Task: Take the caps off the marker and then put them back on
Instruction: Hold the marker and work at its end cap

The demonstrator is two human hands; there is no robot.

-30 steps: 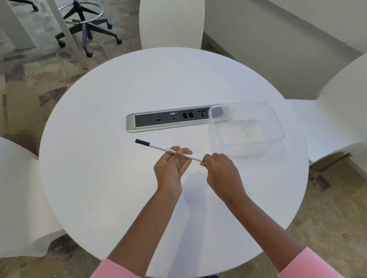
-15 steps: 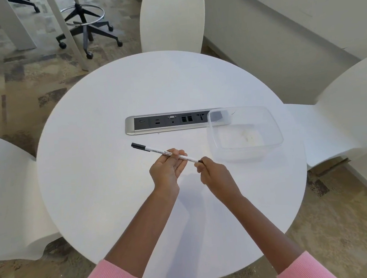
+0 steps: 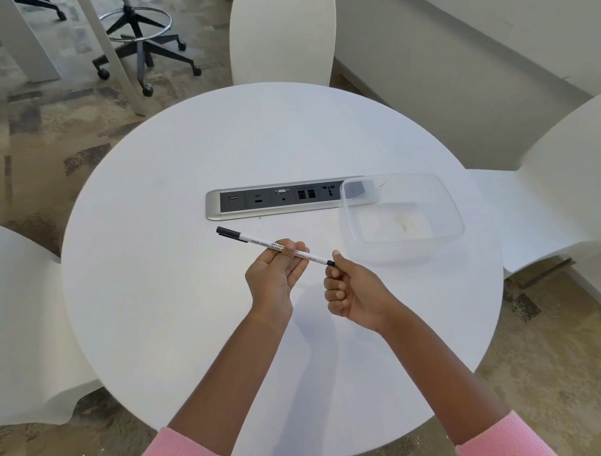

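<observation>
Two hands meet on one marker above the table. Nearest, the right hand pinches the near black end with thumb and forefinger, other fingers curled. Just beyond, the left hand clamps the barrel's middle. Its long axis runs from that pinch up-left to the far cap (still seated), so the pull probably goes down-right, away from the container.

An office meeting area: a round white surface with a built-in silver power and data socket strip, moulded white chairs around it, a black wheeled stool base and patterned grey-brown carpet beyond.
</observation>
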